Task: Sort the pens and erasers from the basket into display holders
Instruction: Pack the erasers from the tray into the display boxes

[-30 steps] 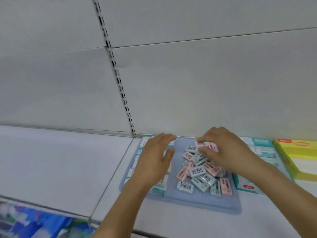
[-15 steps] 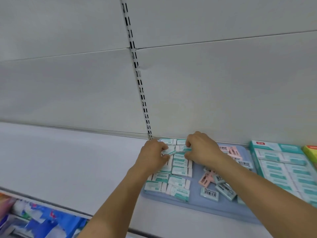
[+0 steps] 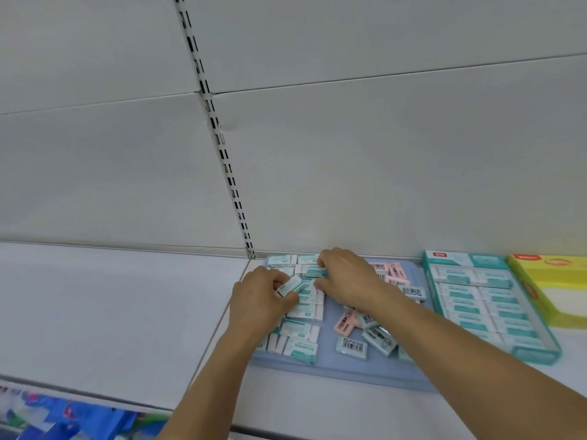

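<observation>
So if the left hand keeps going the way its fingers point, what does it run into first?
Probably the right hand: the left hand, holding a teal eraser, points right across the teal eraser rows towards it, though depth is unclear.

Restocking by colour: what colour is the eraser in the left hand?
Teal and white eraser, head view.

Shelf (image 3: 111, 312): white, bare on its left part.
Back panel (image 3: 381, 169): pale grey.
Slotted upright (image 3: 219, 138): runs down the panel.
Blue packaging (image 3: 73, 417): blurred, below the shelf edge.
</observation>
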{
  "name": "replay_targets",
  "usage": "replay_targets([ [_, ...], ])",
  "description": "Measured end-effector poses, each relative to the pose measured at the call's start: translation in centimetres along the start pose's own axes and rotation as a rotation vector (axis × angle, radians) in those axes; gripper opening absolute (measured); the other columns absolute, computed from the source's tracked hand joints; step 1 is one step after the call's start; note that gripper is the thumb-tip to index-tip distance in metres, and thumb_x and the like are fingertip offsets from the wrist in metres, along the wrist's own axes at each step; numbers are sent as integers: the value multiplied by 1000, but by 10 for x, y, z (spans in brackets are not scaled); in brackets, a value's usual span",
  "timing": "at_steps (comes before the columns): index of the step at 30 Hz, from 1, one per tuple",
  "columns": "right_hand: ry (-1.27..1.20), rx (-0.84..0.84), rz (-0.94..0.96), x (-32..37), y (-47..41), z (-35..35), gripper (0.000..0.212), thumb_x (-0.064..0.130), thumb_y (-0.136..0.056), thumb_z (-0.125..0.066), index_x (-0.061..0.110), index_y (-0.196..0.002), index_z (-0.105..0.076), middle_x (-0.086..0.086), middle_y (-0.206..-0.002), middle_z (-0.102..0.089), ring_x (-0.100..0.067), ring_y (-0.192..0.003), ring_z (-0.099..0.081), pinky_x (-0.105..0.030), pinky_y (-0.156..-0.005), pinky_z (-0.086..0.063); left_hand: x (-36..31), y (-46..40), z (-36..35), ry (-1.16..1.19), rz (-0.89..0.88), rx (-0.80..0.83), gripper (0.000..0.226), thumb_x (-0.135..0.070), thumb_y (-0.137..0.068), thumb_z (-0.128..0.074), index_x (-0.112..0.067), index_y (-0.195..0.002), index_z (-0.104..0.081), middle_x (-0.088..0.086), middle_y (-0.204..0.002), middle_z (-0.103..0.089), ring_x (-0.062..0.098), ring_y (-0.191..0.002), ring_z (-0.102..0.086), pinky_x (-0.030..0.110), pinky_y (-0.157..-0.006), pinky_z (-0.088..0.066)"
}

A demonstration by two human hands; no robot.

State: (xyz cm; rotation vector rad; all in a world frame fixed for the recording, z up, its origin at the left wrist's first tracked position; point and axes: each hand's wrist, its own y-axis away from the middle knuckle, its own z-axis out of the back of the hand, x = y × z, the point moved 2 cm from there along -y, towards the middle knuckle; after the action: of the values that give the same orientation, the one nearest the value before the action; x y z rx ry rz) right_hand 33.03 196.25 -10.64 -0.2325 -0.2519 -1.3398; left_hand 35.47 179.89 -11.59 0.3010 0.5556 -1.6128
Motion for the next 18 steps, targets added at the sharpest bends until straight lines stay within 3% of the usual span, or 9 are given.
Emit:
replay_targets([
  [3, 20, -5, 25, 2, 3, 3, 32, 36, -89, -60, 11, -109, -54, -6, -109, -51, -23, -99, -48, -37, -80, -46, 0, 4, -1, 75, 54, 16, 20, -33, -79, -72, -29, -98, -70, -18, -85, -61, 6, -82, -61, 32, -80, -51],
  [9, -60, 0, 45, 0, 23, 14, 27, 25, -80, -68, 12, -101, -56, -5, -99, -60, -21, -89, -55, -39, -76, -49, -10, 16, 5, 321, 133, -30, 13, -25, -82, -73, -31, -88, -64, -11, -83, -65, 5, -74, -62, 18, -62, -49],
  [13, -199, -180, 44, -33, 55, 41, 23, 22, -85, -64, 18, -107, -60, 4, -101, -58, -12, -92, -54, -26, -77, -44, -35, 29, 6, 680, 211, -41, 11, -22, -83, -73, -27, -93, -71, -7, -80, -72, 4, -70, -66, 16, -57, -47],
  [18, -541, -462, -208, -119, 107, 81, 21, 9, -74, -72, 24, -89, -68, 6, -81, -65, -7, -67, -57, -13, -64, -45, -75, 38, -12, 926, 237, 75, 10, -19, -85, -71, -26, -92, -73, -10, -72, -71, 9, -63, -59, 13, -57, -47],
])
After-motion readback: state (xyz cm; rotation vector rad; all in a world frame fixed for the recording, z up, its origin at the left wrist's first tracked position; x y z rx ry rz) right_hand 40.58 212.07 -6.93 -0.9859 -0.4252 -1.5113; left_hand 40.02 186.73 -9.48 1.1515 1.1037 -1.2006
